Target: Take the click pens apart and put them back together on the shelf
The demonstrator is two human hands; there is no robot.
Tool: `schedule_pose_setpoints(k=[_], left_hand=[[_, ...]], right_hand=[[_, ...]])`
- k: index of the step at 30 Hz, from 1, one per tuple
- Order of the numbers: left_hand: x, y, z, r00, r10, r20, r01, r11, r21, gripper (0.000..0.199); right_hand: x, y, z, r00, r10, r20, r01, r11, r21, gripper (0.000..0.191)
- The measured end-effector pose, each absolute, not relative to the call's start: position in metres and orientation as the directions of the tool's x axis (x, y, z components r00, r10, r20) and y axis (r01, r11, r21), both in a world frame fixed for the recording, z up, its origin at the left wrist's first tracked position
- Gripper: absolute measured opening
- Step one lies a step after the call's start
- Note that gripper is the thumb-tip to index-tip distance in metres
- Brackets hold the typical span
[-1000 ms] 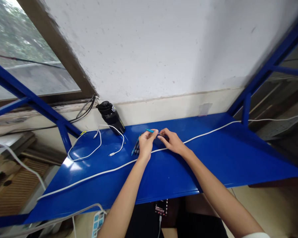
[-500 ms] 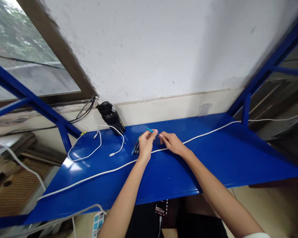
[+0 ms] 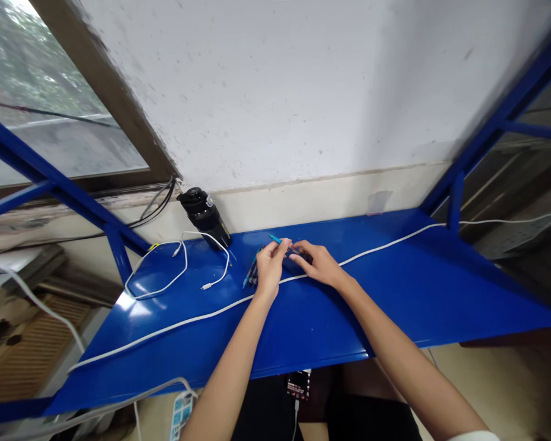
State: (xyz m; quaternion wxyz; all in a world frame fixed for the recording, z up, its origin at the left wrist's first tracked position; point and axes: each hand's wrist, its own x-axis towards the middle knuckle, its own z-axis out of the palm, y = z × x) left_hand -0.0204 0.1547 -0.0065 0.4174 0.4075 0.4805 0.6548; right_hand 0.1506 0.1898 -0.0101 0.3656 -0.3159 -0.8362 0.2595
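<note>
Teal pen point(image 3: 276, 239) pinched in left hand point(image 3: 270, 267) — right hand point(image 3: 319, 264) has dropped, curled by a dark object point(image 3: 304, 257), grip unclear.

Black insulated bottle point(image 3: 205, 217) upright at wall, beside coiled white charging cable point(image 3: 163, 288) on glossy blue metal shelf point(image 3: 408, 294); long white cable point(image 3: 165, 331) runs along shelf.
</note>
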Motion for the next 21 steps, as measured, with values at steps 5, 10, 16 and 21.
schedule_pose_setpoints(k=[5,10,16,21], left_hand=[[-0.0185,0.1549,-0.0049,-0.314,0.935,0.167,-0.151,-0.223,0.963,0.037],[-0.0177,0.1545,-0.0032,-0.326,0.929,0.175,-0.187,-0.245,0.951,0.032],[-0.0193,0.1535,-0.0034,-0.309,0.925,0.224,-0.102,-0.266,0.959,0.034],[-0.0192,0.1533,-0.0040,-0.294,0.913,0.284,-0.034,-0.307,0.951,0.035]], right_hand=[[0.1512,0.1895,-0.0111,-0.555,0.712,0.431,0.330,0.663,-0.672,0.022],[0.1519,0.1900,-0.0109,-0.566,0.708,0.422,0.330,0.664,-0.671,0.023],[0.1512,0.1890,-0.0090,-0.600,0.694,0.397,0.331,0.668,-0.666,0.031],[0.1506,0.1874,-0.0128,-0.564,0.712,0.420,0.361,0.669,-0.650,0.015]])
